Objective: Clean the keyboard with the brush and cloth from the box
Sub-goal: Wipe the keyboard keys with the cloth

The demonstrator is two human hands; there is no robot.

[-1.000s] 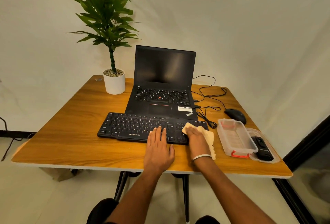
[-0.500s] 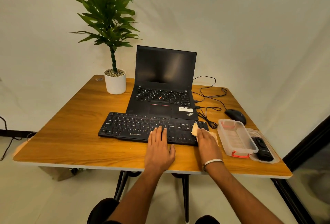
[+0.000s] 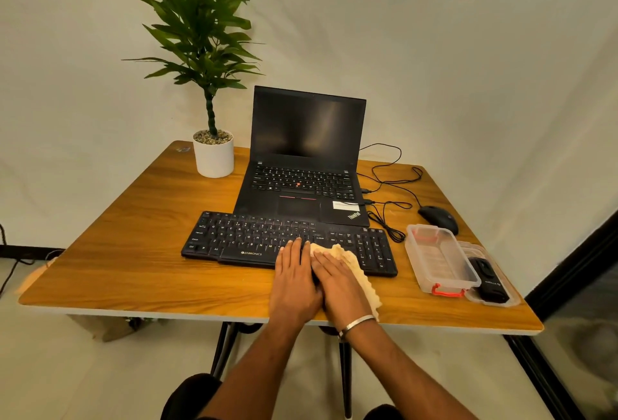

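Observation:
A black keyboard (image 3: 254,235) lies across the wooden table in front of a laptop. My left hand (image 3: 294,282) rests flat on the keyboard's front edge, fingers straight. Beside it and touching it, my right hand (image 3: 341,285) presses a beige cloth (image 3: 359,272) flat onto the keys right of centre; the cloth trails off the keyboard toward the table's front edge. The clear plastic box (image 3: 441,259) stands open to the right. Its lid (image 3: 501,299) lies next to it with a black brush (image 3: 488,279) on it.
An open black laptop (image 3: 304,158) stands behind the keyboard. A potted plant (image 3: 214,152) is at the back left. A black mouse (image 3: 438,215) and loose cables (image 3: 388,185) lie at the back right. The table's front edge (image 3: 167,311) runs just under my wrists.
My right hand has slid the cloth leftward along the keyboard, from the number pad end to beside my left hand. My left hand has stayed on the front edge.

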